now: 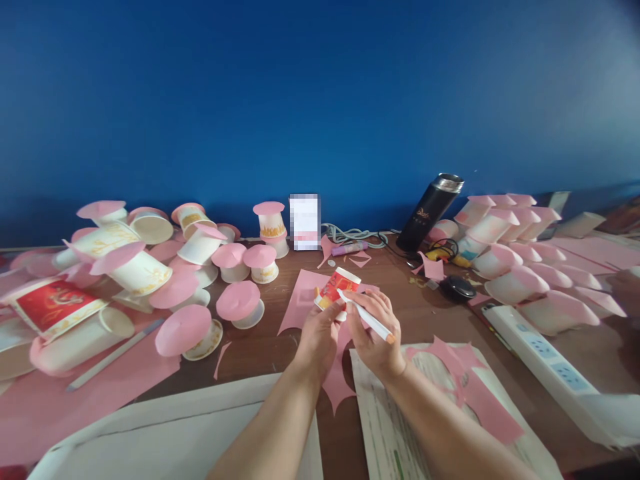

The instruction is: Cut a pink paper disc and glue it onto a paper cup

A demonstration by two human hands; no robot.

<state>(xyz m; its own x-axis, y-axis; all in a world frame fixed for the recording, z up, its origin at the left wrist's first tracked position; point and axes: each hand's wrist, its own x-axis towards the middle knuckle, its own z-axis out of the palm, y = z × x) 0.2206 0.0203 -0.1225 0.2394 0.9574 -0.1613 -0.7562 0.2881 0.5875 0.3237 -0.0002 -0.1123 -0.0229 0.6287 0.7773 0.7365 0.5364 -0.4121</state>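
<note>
My left hand (323, 331) is closed round a small paper cup (342, 283) with a red printed panel and a white rim, tilted over the middle of the table. In my right hand (377, 333) is a white pen (373, 317) with an orange end. The pen's front end lies across the near side of the cup, close to my left fingers; whether it touches the cup I cannot tell. Below both hands lie pink paper offcuts (337, 390) with curved cut edges. A pink sheet (300, 293) is partly hidden behind my left hand.
Paper cups with pink discs (239, 301) crowd the left; cups with pink pointed tops (560, 310) fill the right. A phone (305, 223) leans on the blue wall, near a tilted black flask (427, 213). A power strip (545, 363) and a mouse (459, 287) lie right.
</note>
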